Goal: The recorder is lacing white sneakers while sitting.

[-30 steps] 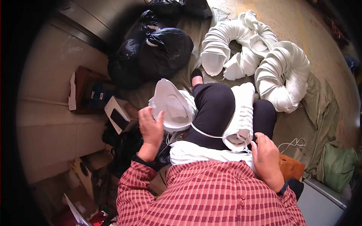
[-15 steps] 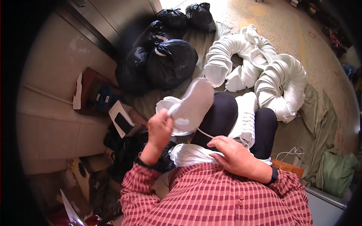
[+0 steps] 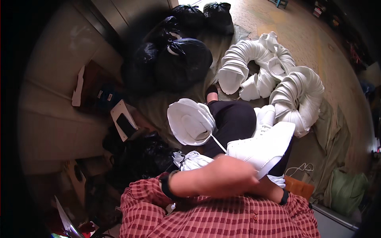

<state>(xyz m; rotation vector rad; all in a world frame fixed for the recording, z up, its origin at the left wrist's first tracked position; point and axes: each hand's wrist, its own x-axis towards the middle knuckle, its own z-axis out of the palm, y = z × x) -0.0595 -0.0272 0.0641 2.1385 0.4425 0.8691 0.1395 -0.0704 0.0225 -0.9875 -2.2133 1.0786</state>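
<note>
Change: white shoe (image 3: pixel 260 146) swung from your left side to above your lap, before the laced white footwear (image 3: pixel 264 119) | Left hand (image 3: pixel 236 174): blurred beside shoe, grip unclear | Right hand: hidden behind left, cannot tell | Meaning: work centres over your lap

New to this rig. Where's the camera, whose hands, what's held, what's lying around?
No robot: these are a person's bare hands, filmed from above by a wide fisheye camera worn on the head, so straight edges bend. A white shoe upper is held in front, by the blurred left hand, the mostly hidden right hand or both; the blur can't settle which. A nested stack of uppers is beside the left leg; curved stacks lie ahead on the floor cloth, near black plastic bags.
</note>
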